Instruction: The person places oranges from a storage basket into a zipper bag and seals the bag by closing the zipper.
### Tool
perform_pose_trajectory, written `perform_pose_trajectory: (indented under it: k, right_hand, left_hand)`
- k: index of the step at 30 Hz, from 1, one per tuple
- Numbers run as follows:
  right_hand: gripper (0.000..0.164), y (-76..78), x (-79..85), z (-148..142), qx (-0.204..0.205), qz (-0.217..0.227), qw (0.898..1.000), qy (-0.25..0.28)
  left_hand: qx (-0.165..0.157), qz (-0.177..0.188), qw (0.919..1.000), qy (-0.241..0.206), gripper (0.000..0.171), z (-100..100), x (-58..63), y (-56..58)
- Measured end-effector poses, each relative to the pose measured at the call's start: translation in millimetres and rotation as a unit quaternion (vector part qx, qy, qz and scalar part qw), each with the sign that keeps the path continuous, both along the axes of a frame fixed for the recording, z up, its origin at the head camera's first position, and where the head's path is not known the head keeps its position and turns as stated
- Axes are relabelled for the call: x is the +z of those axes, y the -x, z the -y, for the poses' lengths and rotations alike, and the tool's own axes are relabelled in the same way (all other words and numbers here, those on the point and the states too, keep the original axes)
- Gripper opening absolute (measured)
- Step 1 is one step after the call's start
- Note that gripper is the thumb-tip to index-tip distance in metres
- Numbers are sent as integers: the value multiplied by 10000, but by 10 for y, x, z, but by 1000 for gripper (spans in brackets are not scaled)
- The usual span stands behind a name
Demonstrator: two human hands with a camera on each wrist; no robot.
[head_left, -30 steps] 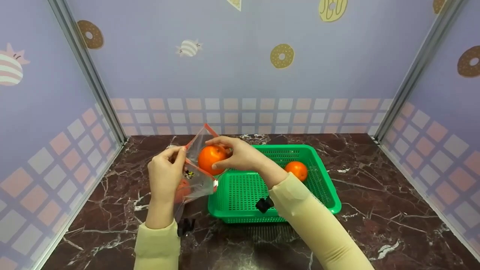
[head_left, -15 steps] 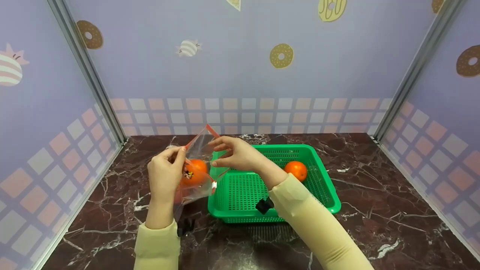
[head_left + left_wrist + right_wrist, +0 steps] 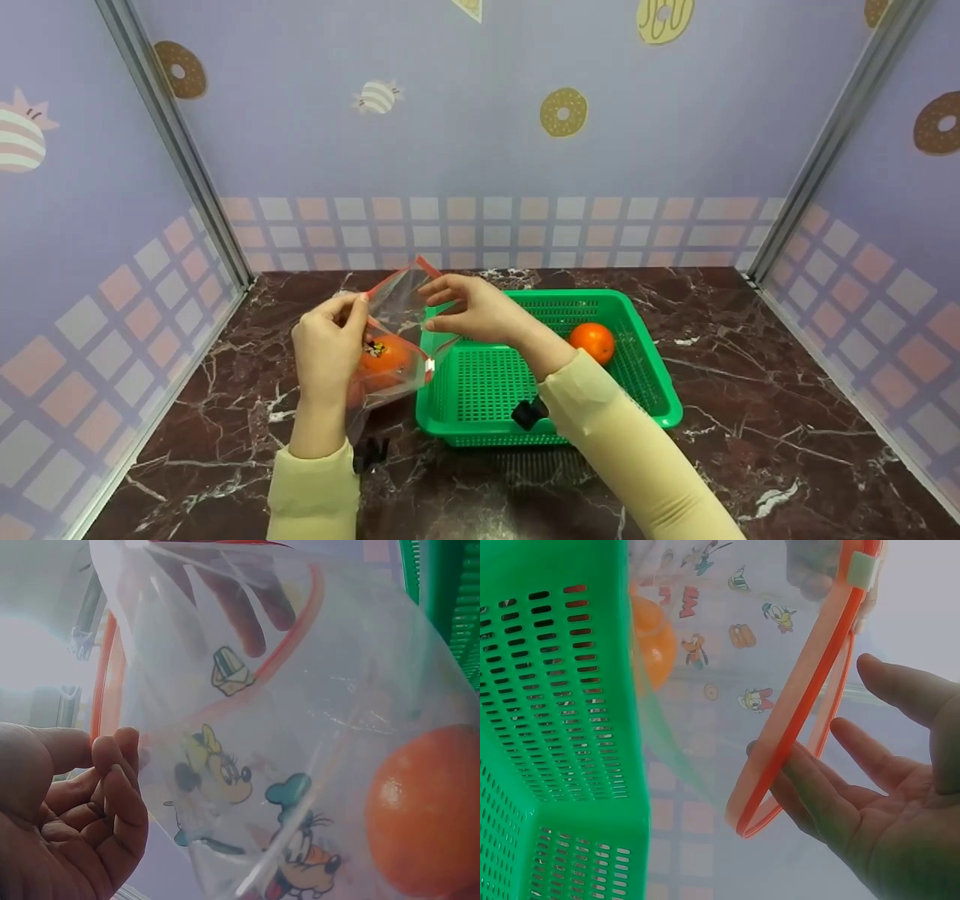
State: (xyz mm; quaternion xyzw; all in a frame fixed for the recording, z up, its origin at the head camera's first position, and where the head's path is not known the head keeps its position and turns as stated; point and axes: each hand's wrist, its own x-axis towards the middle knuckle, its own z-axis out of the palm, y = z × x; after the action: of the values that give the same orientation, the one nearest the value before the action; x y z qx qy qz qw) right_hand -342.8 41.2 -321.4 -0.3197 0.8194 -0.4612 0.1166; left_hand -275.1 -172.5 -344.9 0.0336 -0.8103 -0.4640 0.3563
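Note:
My left hand (image 3: 328, 341) pinches the red rim of a clear zip bag (image 3: 397, 296) printed with cartoon figures. The bag's mouth gapes toward the right. Inside it rests an orange (image 3: 386, 360), seen through the film, with another reddish-orange shape below it, partly behind the left hand. My right hand (image 3: 484, 311) holds no fruit; in the right wrist view its loosely bent fingers (image 3: 817, 784) reach into the mouth, past the red zip strip (image 3: 802, 701). A pale slider (image 3: 862, 570) sits on that strip. Another orange (image 3: 592, 343) lies in the green basket (image 3: 487, 431).
The basket stands on a dark marbled tabletop (image 3: 757, 420), below and right of the bag, its left rim close to the bag. Patterned panels (image 3: 480, 150) enclose the back and sides. Small black devices (image 3: 529, 412) are at both wrists.
The orange in my right hand was let go into the bag and has settled lower. The right hand stays at the mouth, empty; the left keeps its pinch, and the bag's top dips slightly.

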Motion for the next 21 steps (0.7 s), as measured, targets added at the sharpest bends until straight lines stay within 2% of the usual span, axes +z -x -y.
perform_pose_trajectory:
  k: [10,21]
  right_hand:
    - [41,-17,-15,-82,16,2,9999,125]
    - [41,-55,-22,-211,-50,99,9992,383]
  left_hand:
    - [-15,-53,10000,-43,19,-4,-7,11]
    - [125,-40,9997,185,18,-4,0,10]
